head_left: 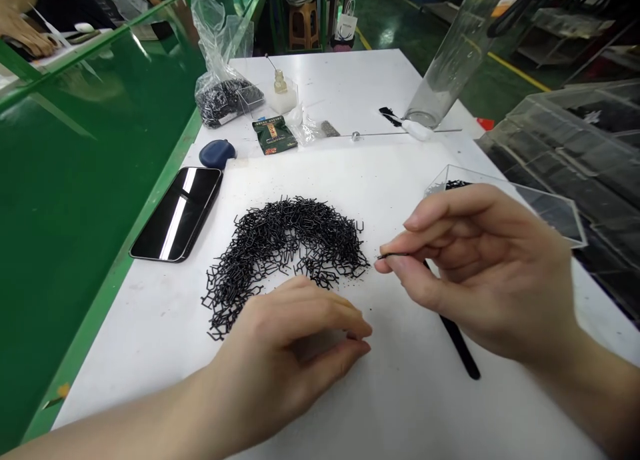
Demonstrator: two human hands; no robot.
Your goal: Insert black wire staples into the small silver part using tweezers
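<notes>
A curved heap of small black bent wire pieces [295,223] lies on the white table [400,387]. In front of the heap, my left hand [300,343] is closed, its thumb and fingertips nearly together; whether anything sits between them is too small to tell. My right hand [475,267], right of the heap, pinches a small dark piece between thumb and forefinger. Black tweezers [460,347] extend from under my right hand towards the front. Behind that hand stands a clear tray [550,210] with black pieces, partly hidden.
A phone [177,213] and a blue case [217,153] lie left. Farther back are a plastic bag of black pieces [227,100], a green packet [274,135], a small bottle [281,93] and a clear cylinder [445,60]. Another person's hand [25,30] shows top left. Stacked trays [565,133] stand right.
</notes>
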